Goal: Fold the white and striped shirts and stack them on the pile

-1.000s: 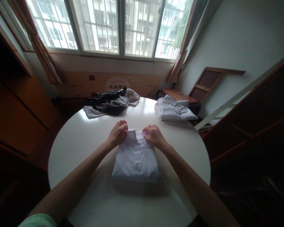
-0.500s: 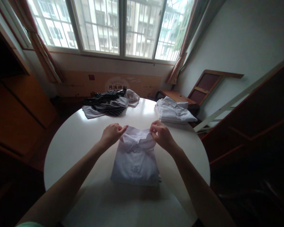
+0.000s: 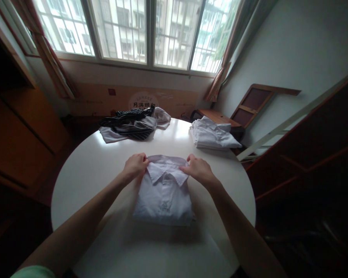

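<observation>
The folded white shirt (image 3: 164,202) lay between the two hands, below their grip. The left hand (image 3: 137,164), nearly closed, pinched one end of the collar (image 3: 165,164); the right hand (image 3: 195,166), partly open, held the other loosely between thumb and fingers, presumably to keep it spread evenly. The smooth, cotton-like cloth showed pointed collar tips. Beyond the right hand lay a squarish white stack (image 3: 214,135); beyond the left, a rumpled, partly striped heap (image 3: 130,125), both on the glossy round table (image 3: 84,181).

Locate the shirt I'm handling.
In the head view, the shirt lies below centre, on the table, its collar between your left hand and right hand, nearer you than the folded stack.
</observation>
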Demonstrator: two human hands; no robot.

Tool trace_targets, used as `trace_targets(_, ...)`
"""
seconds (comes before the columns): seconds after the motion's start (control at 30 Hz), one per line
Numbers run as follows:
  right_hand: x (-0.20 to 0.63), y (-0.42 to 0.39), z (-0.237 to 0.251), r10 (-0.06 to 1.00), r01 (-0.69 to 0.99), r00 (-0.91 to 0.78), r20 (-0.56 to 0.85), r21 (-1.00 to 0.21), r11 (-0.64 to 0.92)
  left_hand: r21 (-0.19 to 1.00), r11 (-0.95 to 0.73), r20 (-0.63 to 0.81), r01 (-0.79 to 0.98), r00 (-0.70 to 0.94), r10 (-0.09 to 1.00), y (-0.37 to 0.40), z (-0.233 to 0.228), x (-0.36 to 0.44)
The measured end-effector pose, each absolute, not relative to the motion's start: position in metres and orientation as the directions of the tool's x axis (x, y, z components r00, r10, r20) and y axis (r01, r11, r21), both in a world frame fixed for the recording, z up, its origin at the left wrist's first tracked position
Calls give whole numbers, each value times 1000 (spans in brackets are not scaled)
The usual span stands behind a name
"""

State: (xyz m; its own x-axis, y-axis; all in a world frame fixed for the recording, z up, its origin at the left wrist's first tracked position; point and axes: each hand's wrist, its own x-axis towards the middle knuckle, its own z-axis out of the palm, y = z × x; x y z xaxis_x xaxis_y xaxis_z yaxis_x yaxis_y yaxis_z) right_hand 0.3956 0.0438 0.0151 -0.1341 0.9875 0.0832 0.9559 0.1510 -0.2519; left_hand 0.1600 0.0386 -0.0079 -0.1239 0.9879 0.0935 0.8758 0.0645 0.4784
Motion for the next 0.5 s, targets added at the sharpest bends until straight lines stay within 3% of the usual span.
trace_targets(0.13, 402, 49, 20, 986, 942, -119, 115, -299, 149, 713, 22, 98, 701, -130, 987, 41, 1, 157)
trace_targets(0.23, 406, 53, 27, 987, 823, -86, 133, -549, 146, 916, 79, -22, 394, -148, 989, 43, 10, 154)
trace_targets(0.3, 408, 55, 30, 994, 589, -105, 14, -805, 73, 970, 132, -100, 206, -157, 982, 43, 15, 151)
trace_targets(0.37, 410, 56, 30, 974, 283, -186, -127, -957, -71, 982, 180, -167, 61, -179, 970, 43, 19, 148)
trace_targets(0.5, 413, 56, 30, 890, -59, -365, -272, -948, -314, 926, 311, -339, -214, -112, 934, 43, 23, 145)
